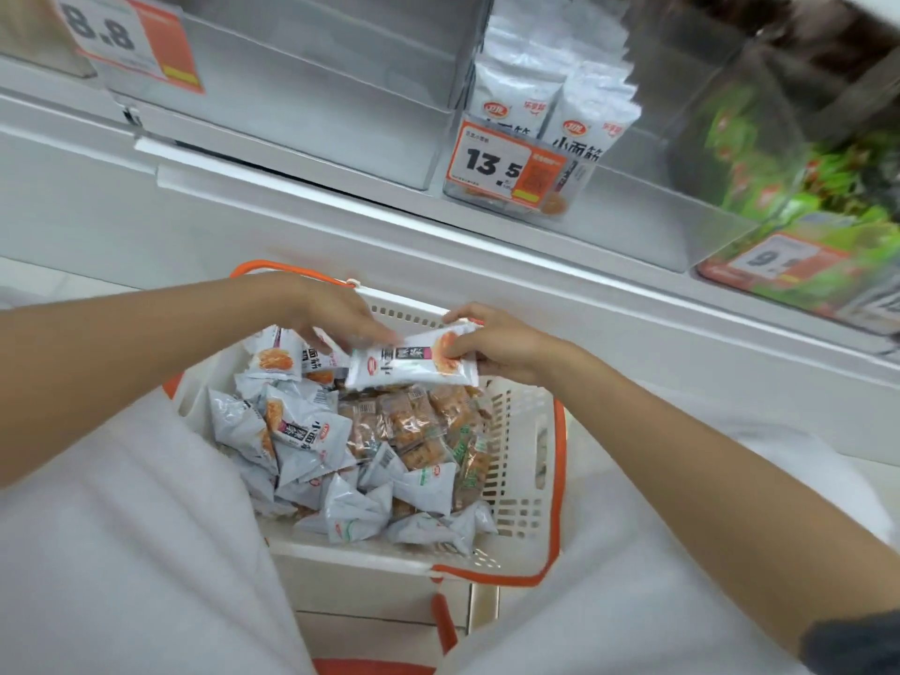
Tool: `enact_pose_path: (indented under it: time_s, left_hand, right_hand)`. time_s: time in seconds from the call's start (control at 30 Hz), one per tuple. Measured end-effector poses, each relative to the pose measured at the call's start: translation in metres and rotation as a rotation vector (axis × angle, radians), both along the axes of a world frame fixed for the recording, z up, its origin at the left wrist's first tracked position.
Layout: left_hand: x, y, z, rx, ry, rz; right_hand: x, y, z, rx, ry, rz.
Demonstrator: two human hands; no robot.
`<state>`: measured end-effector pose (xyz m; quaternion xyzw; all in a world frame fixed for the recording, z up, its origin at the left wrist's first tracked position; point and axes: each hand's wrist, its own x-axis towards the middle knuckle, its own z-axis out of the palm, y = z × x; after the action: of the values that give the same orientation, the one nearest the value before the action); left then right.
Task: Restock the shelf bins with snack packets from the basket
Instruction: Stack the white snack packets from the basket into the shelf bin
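right hand (501, 343) is pinching 1 white packet (404, 365) by its end over the basket (523, 479), left hand (341, 314) touching the other end, can't tell if it's gripping

One basket (517, 479), two hands (336, 314) (496, 344), three price tags (501, 169) (129, 39) (774, 258)

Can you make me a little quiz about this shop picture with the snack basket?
1. True or false: the right hand holds a white snack packet above the basket.
2. What does the price tag in front of the shelf packets that match it say? A) 8.8 B) 13.5 C) 20
3. Fill in: the basket's handle is coloured ____.

Key: 1 true; 2 B; 3 orange.
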<state>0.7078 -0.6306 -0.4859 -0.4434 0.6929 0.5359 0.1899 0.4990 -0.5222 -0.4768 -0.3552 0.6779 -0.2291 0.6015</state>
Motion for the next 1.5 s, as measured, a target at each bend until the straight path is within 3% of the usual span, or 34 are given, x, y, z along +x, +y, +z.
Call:
enact_pose_path:
  time_s: [0.07,0.13,0.3,0.5,0.63,0.87,1.0,1.1,1.2,1.37,1.5]
  left_hand:
    - [-0.007,0.002,0.009,0.049,0.149,0.133]
    - [-0.012,0.002,0.009,-0.052,0.265,0.271]
    - [-0.022,0.002,0.005,-0.210,0.452,0.467]
    - [-0.043,0.006,0.035,-0.453,0.508,0.261]
    - [-0.057,0.008,0.065,-0.567,0.568,0.239]
    - [-0.077,-0.003,0.118,-0.543,0.659,0.253]
    - [-0.108,-0.001,0.151,-0.656,0.781,0.247]
    - [-0.135,-0.014,0.170,-0.797,0.847,0.353]
    - [-0.160,-0.032,0.187,-0.959,0.809,0.373]
    - [-0.203,-0.076,0.192,-1.076,0.539,0.193]
    - [-0.243,-0.119,0.191,-1.167,0.288,-0.027]
  right_hand:
    - [-0.007,0.007,0.002,0.003,-0.131,-0.071]
    - [-0.013,0.009,-0.001,-0.009,-0.170,-0.093]
    - [-0.014,0.011,-0.002,-0.113,0.038,0.045]
    - [-0.012,0.005,0.015,-0.171,0.103,0.239]
    - [-0.018,0.004,0.036,-0.261,0.075,0.162]
    - [-0.040,0.014,0.075,-0.413,-0.004,-0.014]
    - [-0.055,0.011,0.099,-0.524,0.007,-0.105]
    - [-0.082,0.003,0.119,-0.556,-0.106,-0.270]
    - [-0.117,-0.004,0.140,-0.551,-0.220,-0.359]
    - [-0.175,-0.035,0.154,-0.522,-0.316,-0.478]
    - [-0.208,-0.088,0.138,-0.492,-0.127,-0.579]
